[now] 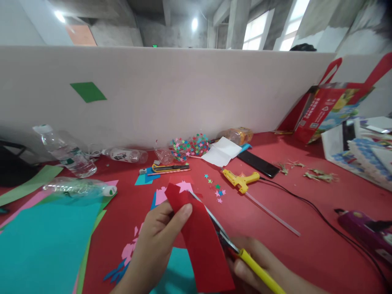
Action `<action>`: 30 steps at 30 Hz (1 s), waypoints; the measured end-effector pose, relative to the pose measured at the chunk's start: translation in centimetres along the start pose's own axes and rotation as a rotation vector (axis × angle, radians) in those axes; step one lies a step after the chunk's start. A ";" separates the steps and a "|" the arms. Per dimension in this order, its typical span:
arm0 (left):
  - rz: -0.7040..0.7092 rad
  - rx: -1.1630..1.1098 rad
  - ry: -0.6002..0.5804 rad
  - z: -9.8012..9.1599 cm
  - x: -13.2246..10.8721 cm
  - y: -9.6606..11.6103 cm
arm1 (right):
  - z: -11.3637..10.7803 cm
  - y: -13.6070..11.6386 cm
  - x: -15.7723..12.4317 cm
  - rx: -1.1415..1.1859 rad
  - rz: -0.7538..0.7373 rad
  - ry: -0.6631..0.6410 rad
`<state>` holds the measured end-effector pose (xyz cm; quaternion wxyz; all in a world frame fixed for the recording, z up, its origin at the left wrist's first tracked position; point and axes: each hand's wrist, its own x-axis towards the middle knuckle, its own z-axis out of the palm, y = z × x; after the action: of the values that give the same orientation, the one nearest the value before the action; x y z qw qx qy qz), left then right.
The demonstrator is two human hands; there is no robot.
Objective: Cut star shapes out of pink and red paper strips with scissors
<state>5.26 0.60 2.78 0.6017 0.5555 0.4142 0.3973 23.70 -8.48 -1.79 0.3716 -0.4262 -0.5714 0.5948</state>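
My left hand point(162, 232) pinches a strip of red paper point(203, 245) between thumb and fingers, near its notched upper end. In my right hand point(257, 261) is a pair of scissors point(257, 269) with yellow handles. Their blades lie along the right side of the red paper, the tip near the notch; part of the lower blade is hidden behind the sheet. Under the hands lies a piece of teal paper point(174, 271). Pink paper scraps point(128, 251) and blue paper scraps point(118, 272) are beside my left wrist.
Stacked coloured sheets point(45, 241) and clear plastic bottles point(69, 153) lie left. Beyond my hands are a utility knife point(171, 168), a yellow glue gun point(240, 179) with a cord, small stars point(217, 186) and a phone point(259, 163). A purple power strip point(366, 228) sits right, before a red bag point(324, 108).
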 end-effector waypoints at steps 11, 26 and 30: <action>-0.014 -0.013 -0.082 -0.8 -0.1 0.2 | -0.3 1.0 -0.4 -0.035 0.014 0.046; -0.100 -0.074 -0.089 -1.5 0.1 1.3 | -0.5 0.7 -0.1 -0.136 0.014 0.044; -0.208 -0.092 -0.040 -1.6 0.2 2.1 | -0.5 0.9 -0.3 -0.073 0.106 0.044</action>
<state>3.75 1.44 4.84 0.6727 0.4889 0.4389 0.3403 24.28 -8.63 -2.69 0.3363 -0.4820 -0.5611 0.5828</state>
